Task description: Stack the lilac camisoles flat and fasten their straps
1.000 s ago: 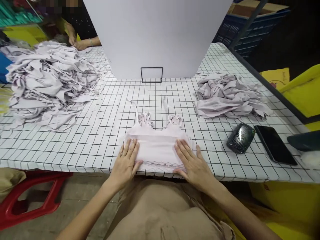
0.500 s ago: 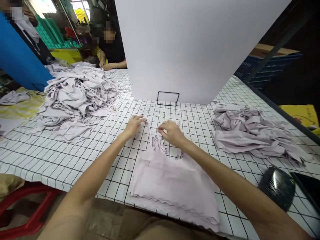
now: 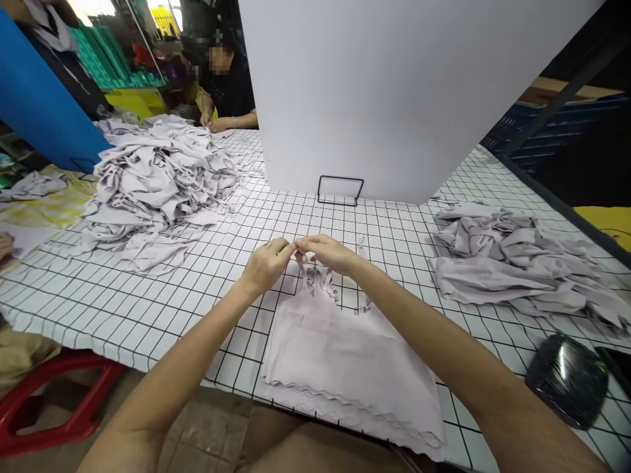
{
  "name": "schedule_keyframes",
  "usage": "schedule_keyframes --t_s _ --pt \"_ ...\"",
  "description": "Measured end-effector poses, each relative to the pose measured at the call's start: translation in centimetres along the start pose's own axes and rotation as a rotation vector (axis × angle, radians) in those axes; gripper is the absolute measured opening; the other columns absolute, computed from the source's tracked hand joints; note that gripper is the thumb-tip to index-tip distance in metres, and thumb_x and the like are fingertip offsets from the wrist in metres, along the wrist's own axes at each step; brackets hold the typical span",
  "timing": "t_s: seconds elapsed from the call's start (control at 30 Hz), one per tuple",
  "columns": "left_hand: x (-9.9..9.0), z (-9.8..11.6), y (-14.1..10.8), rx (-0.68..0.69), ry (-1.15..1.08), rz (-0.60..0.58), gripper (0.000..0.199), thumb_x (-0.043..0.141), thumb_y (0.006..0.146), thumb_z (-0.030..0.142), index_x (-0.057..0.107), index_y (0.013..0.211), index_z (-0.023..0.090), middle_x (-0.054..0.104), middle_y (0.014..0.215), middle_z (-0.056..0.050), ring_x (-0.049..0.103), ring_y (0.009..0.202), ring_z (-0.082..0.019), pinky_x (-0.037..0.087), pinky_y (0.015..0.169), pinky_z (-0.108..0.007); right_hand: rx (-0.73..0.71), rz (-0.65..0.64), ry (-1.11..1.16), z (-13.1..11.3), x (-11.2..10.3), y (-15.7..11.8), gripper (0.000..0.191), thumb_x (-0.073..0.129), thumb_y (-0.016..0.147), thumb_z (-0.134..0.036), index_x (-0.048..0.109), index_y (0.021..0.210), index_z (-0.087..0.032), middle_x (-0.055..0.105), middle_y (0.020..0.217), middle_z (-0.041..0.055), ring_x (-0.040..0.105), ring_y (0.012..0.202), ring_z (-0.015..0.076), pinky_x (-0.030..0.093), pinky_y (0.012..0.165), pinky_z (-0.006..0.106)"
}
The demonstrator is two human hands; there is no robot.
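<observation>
A pale lilac-grey garment [image 3: 355,368] lies flat on the grid-patterned table in front of me, its wavy hem towards my lap. From its top left runs a narrow strap [image 3: 301,266], with curled strips bunched beside it. My left hand [image 3: 269,264] is closed in a pinch at the strap's upper end. Fingertips of my right hand [image 3: 329,252] meet it there from the right, also pinched together. What exactly lies between the fingertips is mostly hidden. A second strap [image 3: 363,253] stretches out on the table, right of my right hand.
Left stands a big heap of similar cloth pieces [image 3: 158,177]; a smaller pile [image 3: 517,256] lies right. A white upright panel [image 3: 365,98] in a black wire stand [image 3: 340,190] blocks the far side. A shiny black object [image 3: 566,381] sits front right. A person [image 3: 229,85] works across the table.
My hands were apart and have come together at the strap's end. My left hand has moved right. The view has shifted slightly; the garment lies as before.
</observation>
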State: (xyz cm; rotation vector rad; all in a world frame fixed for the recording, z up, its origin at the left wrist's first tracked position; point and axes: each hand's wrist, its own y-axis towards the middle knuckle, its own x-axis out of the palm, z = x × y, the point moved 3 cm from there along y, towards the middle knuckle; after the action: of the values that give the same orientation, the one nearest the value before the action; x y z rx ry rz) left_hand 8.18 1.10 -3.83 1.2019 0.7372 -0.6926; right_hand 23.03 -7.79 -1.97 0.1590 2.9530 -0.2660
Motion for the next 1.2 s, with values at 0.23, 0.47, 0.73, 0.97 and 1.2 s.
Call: schedule_keyframes --t_s 0.23,0.47,0.73,0.97,1.2 --pt "-3.4 3.2 -3.7 -0.505 -0.782 0.126 0.019 0.061 0.092 0.026 0.071 0.106 0.017 0.076 0.099 -0.009 0.074 0.090 -0.021 0.060 0.088 -0.040 -0.124 0.061 -0.060 -1.0 0.9 -4.0 0.026 0.067 0.086 -0.044 0.067 0.081 -0.018 0.061 0.077 0.0008 0.050 0.069 0.0128 0.038 0.060 0.027" --pt "-2.3 6.5 -4.9 -0.918 -1.388 0.049 0.035 0.085 0.075 0.040 0.075 0.094 0.012 0.077 0.085 -0.008 0.072 0.071 -0.017 0.062 0.075 -0.036 -0.137 0.048 -0.102 -1.2 1.7 -6.2 0.025 0.059 0.090 -0.041 0.067 0.084 -0.018 0.064 0.075 0.0015 0.054 0.065 0.0126 0.040 0.058 0.027" --pt "-2.7 7.6 -5.3 -0.837 -1.171 0.060 0.024 0.083 0.076 0.037 0.076 0.081 0.015 0.074 0.080 -0.005 0.067 0.073 -0.015 0.056 0.072 -0.029 -0.320 0.143 -0.341 -0.4 2.4 -8.2 0.014 0.065 0.087 -0.027 0.073 0.077 -0.020 0.073 0.082 0.0036 0.065 0.082 0.0187 0.048 0.076 0.034" --pt "-1.0 9.1 -6.7 -0.904 -1.299 -0.111 0.036 0.085 0.075 0.043 0.076 0.096 0.015 0.073 0.081 -0.005 0.067 0.070 -0.016 0.058 0.067 -0.030 -0.318 0.256 -0.228 1.1 3.0 -8.1 0.009 0.066 0.088 -0.027 0.071 0.085 -0.021 0.073 0.085 0.0022 0.066 0.082 0.0177 0.049 0.074 0.032" --pt "-0.9 9.2 -6.1 -0.906 -1.359 -0.114 0.037 0.077 0.082 0.052 0.076 0.082 0.015 0.070 0.071 -0.004 0.062 0.060 -0.012 0.052 0.055 -0.024 -0.332 0.131 -0.232 1.6 3.2 -8.8 0.016 0.063 0.094 -0.031 0.075 0.100 -0.021 0.076 0.091 0.0038 0.070 0.087 0.0188 0.053 0.081 0.035"
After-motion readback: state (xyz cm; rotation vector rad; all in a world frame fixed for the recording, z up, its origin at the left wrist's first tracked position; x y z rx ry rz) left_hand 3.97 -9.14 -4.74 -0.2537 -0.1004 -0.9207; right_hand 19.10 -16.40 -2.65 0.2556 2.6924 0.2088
